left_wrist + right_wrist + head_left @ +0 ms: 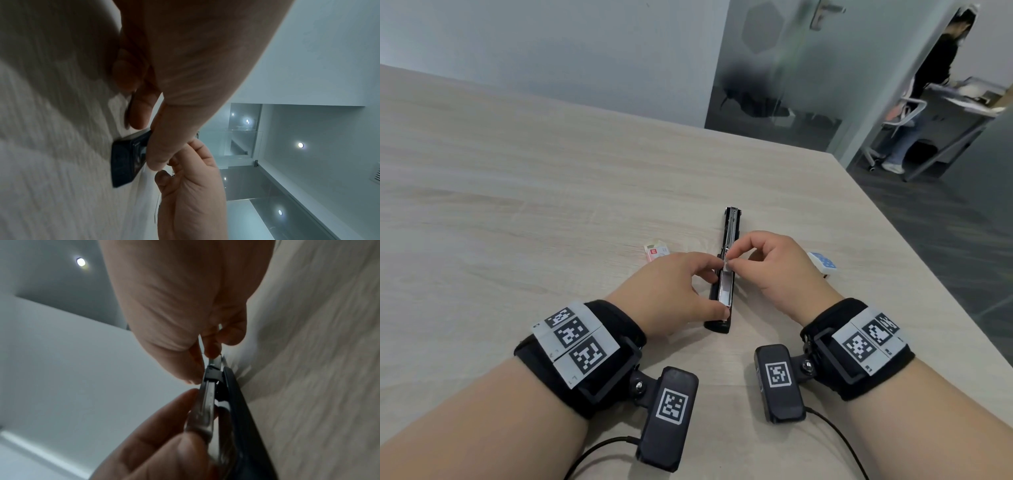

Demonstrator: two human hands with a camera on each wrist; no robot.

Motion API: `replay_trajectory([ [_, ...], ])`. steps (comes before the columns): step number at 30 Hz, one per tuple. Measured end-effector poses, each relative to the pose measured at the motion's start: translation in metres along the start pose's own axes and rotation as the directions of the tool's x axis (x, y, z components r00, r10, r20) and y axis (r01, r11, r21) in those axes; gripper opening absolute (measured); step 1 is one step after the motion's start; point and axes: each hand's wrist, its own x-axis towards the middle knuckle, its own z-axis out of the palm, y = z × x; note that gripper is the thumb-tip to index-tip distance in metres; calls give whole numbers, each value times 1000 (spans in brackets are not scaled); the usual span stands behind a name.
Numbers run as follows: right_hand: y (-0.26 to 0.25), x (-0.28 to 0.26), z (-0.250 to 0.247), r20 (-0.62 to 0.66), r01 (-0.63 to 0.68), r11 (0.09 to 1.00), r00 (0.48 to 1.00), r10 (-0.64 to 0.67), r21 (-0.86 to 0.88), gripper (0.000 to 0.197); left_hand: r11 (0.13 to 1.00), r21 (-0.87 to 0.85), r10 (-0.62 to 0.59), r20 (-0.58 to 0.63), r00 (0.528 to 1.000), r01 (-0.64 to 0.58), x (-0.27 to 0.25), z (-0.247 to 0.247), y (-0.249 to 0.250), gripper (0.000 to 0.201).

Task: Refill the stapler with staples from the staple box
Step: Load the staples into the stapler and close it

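A: Nearest to you, what are your hands doing?

B: Your left hand [674, 291] rests beside the black stapler [723, 301] on the wooden table [517, 178], its thumb against the near end of the open metal channel and its fingertips curled round a short strip of staples [727, 264]. Your right hand [774, 263] meets it from the other side, forefinger and thumb pinching the same strip, the other fingers curled in.

A: And where does the strip sit?

B: Right over the stapler's channel, about midway along its length. You cannot tell from the head view whether it already touches the rail. In the right wrist view your fingers [232, 335] hold close against the metal rail [205, 410].

A: How is the stapler lying?

B: Flat on the table, opened out in one long line running away from you, the lid end farthest.

A: Anything beyond it?

B: A small white and red staple box [656, 253] lies just past your left hand, its flap open. A blue and white box [823, 263] sits beyond your right hand. Farther off, a person [928, 89] stands past a glass door [808, 68].
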Motion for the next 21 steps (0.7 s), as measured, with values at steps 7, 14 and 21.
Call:
replay_trajectory([
  [7,-3,0,3,-9,35,979,999,-38,-198,8,1000,1,1,0,1000,-1,0,0,0,58],
  [14,-9,-6,-3,147,155,950,982,-119,-272,14,1000,5,-3,1,1000,3,1,0,0,63],
  [21,-3,7,-5,-76,-352,849,908,411,395,16,1000,-12,-20,2,1000,20,0,0,1,62],
])
